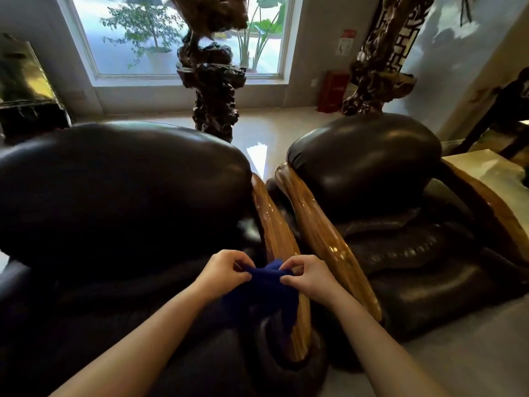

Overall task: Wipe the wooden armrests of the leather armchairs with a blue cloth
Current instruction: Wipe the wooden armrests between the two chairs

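Observation:
Two dark leather armchairs stand side by side, a large one point(120, 181) on the left and a smaller one point(369, 161) on the right. Glossy wooden armrests run between them: the left chair's point(272, 219) and the right chair's point(317, 224). A further wooden armrest point(486, 207) borders the right chair's far side. A dark blue cloth point(263, 293) hangs over the near part of the left chair's armrest. My left hand point(226, 270) and my right hand point(303, 276) each pinch its top edge, holding it stretched between them.
A gnarled dark wood sculpture point(214, 90) stands on the shiny floor behind the chairs, before a big window point(177, 35). Another carved stand point(375, 81) and a red box point(333, 91) sit at the back right. A pale table point(483, 167) lies far right.

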The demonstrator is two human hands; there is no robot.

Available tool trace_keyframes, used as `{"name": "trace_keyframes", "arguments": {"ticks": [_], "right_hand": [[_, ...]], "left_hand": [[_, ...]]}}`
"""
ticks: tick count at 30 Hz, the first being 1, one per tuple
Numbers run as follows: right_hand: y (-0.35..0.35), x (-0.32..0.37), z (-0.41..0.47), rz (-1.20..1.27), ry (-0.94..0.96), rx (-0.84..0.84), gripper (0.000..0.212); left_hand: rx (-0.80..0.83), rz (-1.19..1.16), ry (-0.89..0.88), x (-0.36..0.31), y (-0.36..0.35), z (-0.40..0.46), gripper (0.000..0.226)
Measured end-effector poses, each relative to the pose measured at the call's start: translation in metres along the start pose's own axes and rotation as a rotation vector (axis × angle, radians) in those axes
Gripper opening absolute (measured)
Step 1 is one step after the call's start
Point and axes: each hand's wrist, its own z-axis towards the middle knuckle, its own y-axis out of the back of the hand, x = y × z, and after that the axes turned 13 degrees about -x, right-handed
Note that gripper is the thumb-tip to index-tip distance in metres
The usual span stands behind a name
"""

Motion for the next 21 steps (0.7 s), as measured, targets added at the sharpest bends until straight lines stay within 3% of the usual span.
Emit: {"name": "trace_keyframes", "arguments": {"ticks": [10, 21], "right_hand": [[0.053, -0.101, 0.150, -0.123, 0.154, 0.142, 0.024], [0.061, -0.129, 0.215, -0.073, 0.248, 0.325, 0.017]], "left_hand": [[-0.179, -0.001, 0.145, -0.033, -0.115, 0.095, 0.018], [-0.206, 0.050, 0.232, -0.029, -0.137, 0.146, 0.021]]}}
